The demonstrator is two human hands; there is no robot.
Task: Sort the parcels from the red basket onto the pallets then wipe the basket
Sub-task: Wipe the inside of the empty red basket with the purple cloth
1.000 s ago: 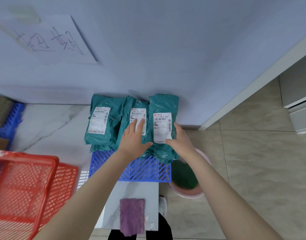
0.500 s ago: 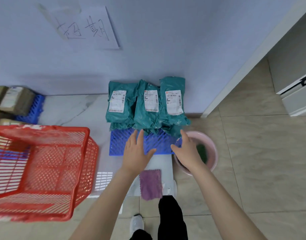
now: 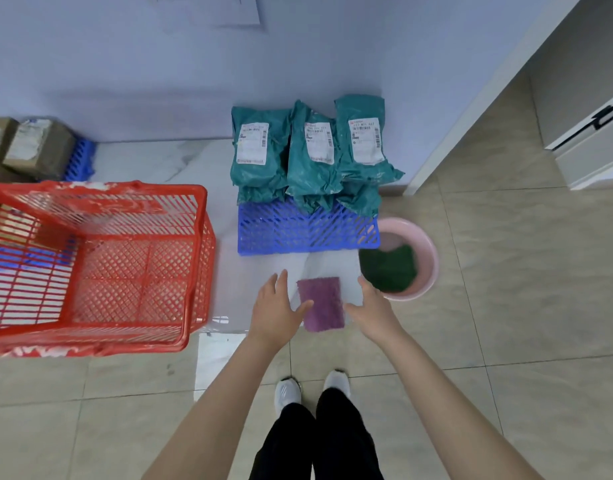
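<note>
Red basket (image 3: 100, 258) stands on the floor at the left and looks emptied, though a pale shape behind its mesh is hard to place. Three teal parcels (image 3: 312, 150) lean against the wall on the blue pallet (image 3: 308, 230), and brown boxes (image 3: 38, 147) sit on another, so sorting seems done. Wiping is left: the purple cloth (image 3: 320, 303) lies flat just before the pallet, between left hand (image 3: 275, 313) and right hand (image 3: 374, 313), each grip wide and holding nothing.

Several teal parcels (image 3: 312, 150) on blue pallet (image 3: 308, 232); red basket (image 3: 100, 190) left.
</note>
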